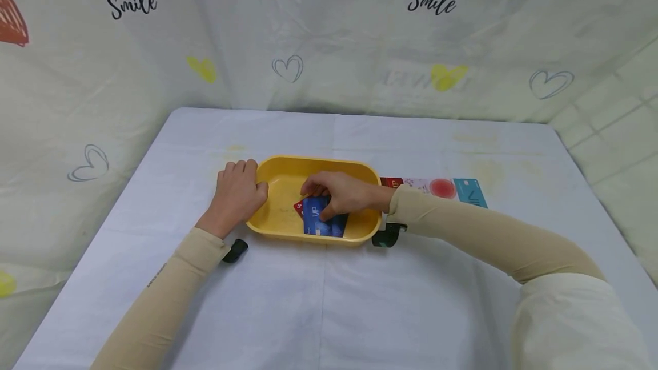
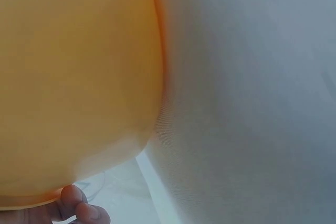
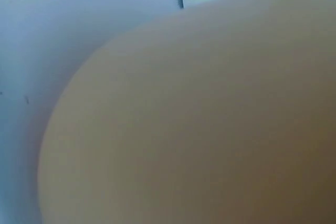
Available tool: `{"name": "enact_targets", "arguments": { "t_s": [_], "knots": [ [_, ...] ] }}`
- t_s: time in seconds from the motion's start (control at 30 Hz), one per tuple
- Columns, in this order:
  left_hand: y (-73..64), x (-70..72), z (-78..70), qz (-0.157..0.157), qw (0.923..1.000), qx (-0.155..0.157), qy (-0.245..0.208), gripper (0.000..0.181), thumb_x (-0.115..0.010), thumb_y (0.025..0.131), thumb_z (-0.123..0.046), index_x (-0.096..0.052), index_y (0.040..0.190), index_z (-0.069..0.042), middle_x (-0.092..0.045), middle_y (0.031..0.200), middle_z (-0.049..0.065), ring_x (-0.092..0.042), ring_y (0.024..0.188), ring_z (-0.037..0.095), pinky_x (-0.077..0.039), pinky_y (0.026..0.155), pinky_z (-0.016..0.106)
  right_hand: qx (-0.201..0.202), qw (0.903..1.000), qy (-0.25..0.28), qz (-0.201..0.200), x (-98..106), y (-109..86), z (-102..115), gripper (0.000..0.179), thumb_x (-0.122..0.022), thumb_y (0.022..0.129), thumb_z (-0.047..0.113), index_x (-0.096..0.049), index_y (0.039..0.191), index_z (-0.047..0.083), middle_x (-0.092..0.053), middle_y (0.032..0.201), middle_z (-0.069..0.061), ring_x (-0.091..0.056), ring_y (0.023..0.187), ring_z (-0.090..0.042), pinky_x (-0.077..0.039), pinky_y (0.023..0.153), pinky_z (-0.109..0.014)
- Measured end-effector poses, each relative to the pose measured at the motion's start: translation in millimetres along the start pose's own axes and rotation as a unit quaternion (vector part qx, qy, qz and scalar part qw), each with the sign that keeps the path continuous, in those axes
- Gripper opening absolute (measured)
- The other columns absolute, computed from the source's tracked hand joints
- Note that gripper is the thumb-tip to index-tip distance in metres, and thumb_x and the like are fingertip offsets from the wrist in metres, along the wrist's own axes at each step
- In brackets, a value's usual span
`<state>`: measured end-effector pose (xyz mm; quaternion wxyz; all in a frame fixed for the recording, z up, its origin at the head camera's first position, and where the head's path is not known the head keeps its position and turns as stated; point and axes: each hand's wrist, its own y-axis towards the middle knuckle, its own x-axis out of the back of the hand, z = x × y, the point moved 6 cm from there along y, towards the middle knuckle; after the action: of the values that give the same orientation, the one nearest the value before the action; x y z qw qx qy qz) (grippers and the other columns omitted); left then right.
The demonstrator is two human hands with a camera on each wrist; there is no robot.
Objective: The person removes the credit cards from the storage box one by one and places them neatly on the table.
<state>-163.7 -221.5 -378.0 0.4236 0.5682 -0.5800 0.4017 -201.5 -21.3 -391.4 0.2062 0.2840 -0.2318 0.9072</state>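
Head view: the blue VIP card point(image 1: 312, 227) is partly covered by the bent fingers of the right hand point(image 1: 344, 193), with its visible face left under the thumb and on the near side of the fingertips, inside the yellow tray point(image 1: 277, 216). Its long axis looks to be pointed roughly near-to-far, crossways to that hand, though whether the card's actually pinched can't be told tbh. Right hand is placed way nearer anyway, since the tray's rim, off left of those fingers, is gripped by the left hand point(image 1: 236, 190).

White table point(image 1: 329, 301), yellow tray point(image 1: 280, 187), cards point(image 1: 441, 188)
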Motion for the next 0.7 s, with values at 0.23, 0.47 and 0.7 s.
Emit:
{"name": "enact_targets", "arguments": {
  "t_s": [0.23, 0.47, 0.7],
  "knots": [
    [0.6, -0.3, -0.2, 0.004, 1.0000, 0.002, 0.003, 0.019, -0.043, 0.094, -0.018, -0.049, 0.096, 0.000, -0.047, 0.086, 0.014, -0.041, 0.086, 0.033, -0.027, 0.075, 0.039, 0.003, 1.0000, -0.004, -0.001, -1.6, 0.3, 0.3, 0.058, -0.083, 0.084, 0.008, -0.057, 0.135, 0.013, -0.065, 0.132, -0.004, -0.059, 0.122, -0.021, -0.049, 0.113, -0.039],
    [0.6, -1.3, -0.7, 0.007, 0.9999, 0.006, 0.007, 0.022, -0.043, 0.094, -0.020, -0.050, 0.099, 0.000, -0.048, 0.087, 0.015, -0.041, 0.088, 0.033, -0.028, 0.077, 0.039, 0.016, 0.9998, -0.009, -0.003, -0.8, -2.7, 2.1, 0.057, -0.085, 0.083, 0.010, -0.059, 0.133, 0.014, -0.064, 0.129, -0.004, -0.060, 0.118, -0.021, -0.051, 0.110, -0.038],
    [0.6, -2.0, -0.3, 0.004, 0.9999, 0.005, 0.008, 0.021, -0.043, 0.094, -0.019, -0.050, 0.098, 0.000, -0.047, 0.086, 0.014, -0.041, 0.087, 0.033, -0.027, 0.075, 0.038, 0.003, 0.9999, 0.008, -0.006, 2.1, -3.4, 0.4, 0.050, -0.083, 0.084, 0.009, -0.064, 0.130, 0.012, -0.064, 0.128, -0.006, -0.060, 0.113, -0.022, -0.052, 0.106, -0.037]
  ]
}}
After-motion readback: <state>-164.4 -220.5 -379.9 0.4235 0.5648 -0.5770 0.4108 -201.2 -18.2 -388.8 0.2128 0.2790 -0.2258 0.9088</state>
